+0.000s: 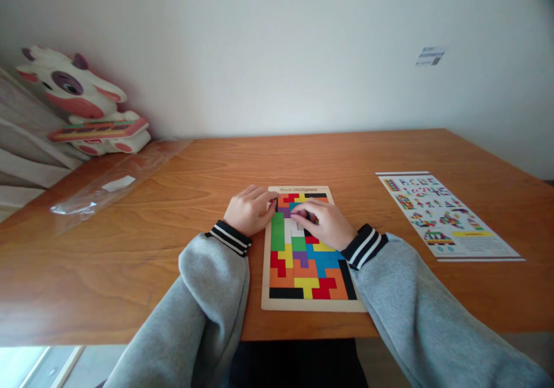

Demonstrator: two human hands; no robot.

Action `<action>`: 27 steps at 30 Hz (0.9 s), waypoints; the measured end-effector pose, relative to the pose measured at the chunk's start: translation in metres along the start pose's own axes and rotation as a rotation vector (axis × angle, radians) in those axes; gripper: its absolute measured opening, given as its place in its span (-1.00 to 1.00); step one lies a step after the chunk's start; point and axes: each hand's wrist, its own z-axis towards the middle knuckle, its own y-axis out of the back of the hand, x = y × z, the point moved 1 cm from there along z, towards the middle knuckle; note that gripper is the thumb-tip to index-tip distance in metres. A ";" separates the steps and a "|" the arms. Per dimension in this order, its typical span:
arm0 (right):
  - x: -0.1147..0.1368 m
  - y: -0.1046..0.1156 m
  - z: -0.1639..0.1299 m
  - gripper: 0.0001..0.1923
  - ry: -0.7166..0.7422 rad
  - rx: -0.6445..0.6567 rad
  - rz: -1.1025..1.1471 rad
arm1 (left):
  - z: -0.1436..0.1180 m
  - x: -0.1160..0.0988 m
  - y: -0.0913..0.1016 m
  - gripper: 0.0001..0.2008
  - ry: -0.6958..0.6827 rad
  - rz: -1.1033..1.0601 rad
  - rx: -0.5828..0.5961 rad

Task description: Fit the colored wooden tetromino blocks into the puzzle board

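Head view: left hand (250, 209) flat, steadying puzzle board (309, 303); right hand (324, 223) pinching a piece mid-board, seemingly fitting it.

Puzzle board (266, 295) lies mid-table (173, 261) (sheet (450, 215) right, toy (82, 102) far left).

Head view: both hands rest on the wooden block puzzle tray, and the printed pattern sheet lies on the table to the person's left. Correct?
Not quite. In the head view the pattern sheet lies to the person's right, not left. Both the left hand and right hand do rest on the puzzle tray.
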 end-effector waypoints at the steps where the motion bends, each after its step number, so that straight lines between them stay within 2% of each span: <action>1: 0.000 0.002 0.000 -0.86 -0.010 -0.019 0.005 | -0.002 0.006 0.008 -0.82 0.012 0.022 0.031; 3: 0.000 0.004 0.000 -0.85 -0.028 -0.053 0.006 | -0.010 0.018 0.025 -0.82 0.036 0.056 0.166; 6: -0.001 0.007 -0.001 -0.84 -0.033 -0.070 -0.002 | -0.022 0.034 0.043 -0.60 0.228 0.193 0.402; 8: -0.002 0.007 -0.001 -0.83 -0.027 -0.067 -0.005 | -0.027 0.040 0.047 -0.48 0.397 0.291 0.527; 11: -0.002 0.007 -0.001 -0.84 -0.019 -0.072 -0.001 | -0.026 0.036 0.041 -0.40 0.579 0.395 0.658; 14: -0.002 0.008 0.000 -0.84 -0.011 -0.094 0.000 | -0.019 0.021 0.028 -0.41 0.651 0.491 0.682; 18: -0.002 0.011 0.001 -0.84 -0.007 -0.139 0.001 | -0.014 0.004 0.016 -0.45 0.669 0.533 0.669; 23: -0.002 0.014 0.002 -0.84 -0.017 -0.170 0.000 | -0.013 0.001 0.023 -0.37 0.790 0.507 0.684; 27: -0.002 0.015 0.002 -0.84 -0.012 -0.163 -0.005 | -0.014 -0.003 0.024 -0.24 0.942 0.553 0.637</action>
